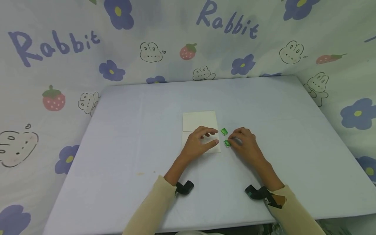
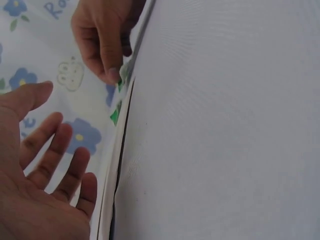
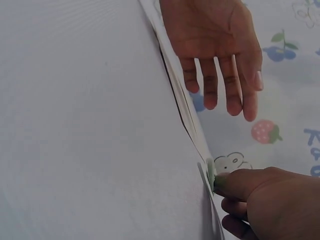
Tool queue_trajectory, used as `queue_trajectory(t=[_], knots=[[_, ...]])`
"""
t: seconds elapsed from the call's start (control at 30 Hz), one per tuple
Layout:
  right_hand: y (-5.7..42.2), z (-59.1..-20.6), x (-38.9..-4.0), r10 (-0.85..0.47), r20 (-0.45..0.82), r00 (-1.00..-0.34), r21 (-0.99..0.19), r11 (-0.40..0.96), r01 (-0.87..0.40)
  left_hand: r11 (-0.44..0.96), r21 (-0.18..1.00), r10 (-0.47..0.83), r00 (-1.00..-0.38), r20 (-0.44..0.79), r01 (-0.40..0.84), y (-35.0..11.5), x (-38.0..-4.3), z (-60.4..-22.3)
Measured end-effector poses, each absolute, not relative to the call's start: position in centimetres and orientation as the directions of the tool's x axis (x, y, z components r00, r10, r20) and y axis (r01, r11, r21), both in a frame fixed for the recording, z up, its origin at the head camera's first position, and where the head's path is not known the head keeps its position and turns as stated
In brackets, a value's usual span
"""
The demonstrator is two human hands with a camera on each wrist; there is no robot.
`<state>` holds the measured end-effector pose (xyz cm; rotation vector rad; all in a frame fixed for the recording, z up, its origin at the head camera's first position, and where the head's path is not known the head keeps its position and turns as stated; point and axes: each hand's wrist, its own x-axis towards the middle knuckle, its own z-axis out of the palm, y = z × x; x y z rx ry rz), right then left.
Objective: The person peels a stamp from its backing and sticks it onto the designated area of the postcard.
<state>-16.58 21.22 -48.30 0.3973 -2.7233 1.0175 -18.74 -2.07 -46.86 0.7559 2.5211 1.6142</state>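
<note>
A cream-coloured card or booklet with a crease or join across its middle lies on the white table. My left hand hovers over its lower half, fingers apart and loosely bent, with nothing held. Just right of the card lies one small green square piece with a pale border. Nearer to me, a second green piece sits at the fingertips of my right hand, which pinches it at its right side. In the right wrist view the thumb covers most of this green piece.
The white-covered table stretches out on both sides. Behind it hangs a cloth printed with rabbits, flowers and strawberries. A black wrist device is strapped on the left wrist, and another black device on the right.
</note>
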Motion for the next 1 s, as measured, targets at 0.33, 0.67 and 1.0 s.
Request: queue_trajectory(t=[0.33, 0.67, 1.0], knots=[[21.0, -47.8, -16.5, -0.11, 0.21, -0.971, -0.651, 0.726, -0.223, 0.316, 0.868, 0.408, -0.881, 0.24, 0.383, -2.5, -18.6, -46.9], [21.0, -47.3, -16.3, -0.128, 0.293, -0.947, -0.641, 0.709, -0.294, 0.308, 0.871, 0.399, -0.883, 0.246, 0.382, -2.9, -18.5, -46.6], [21.1, -46.8, -16.2, -0.113, 0.342, -0.933, -0.644, 0.694, -0.32, 0.308, 0.873, 0.397, -0.885, 0.243, 0.378, -3.1, -18.5, -46.3]])
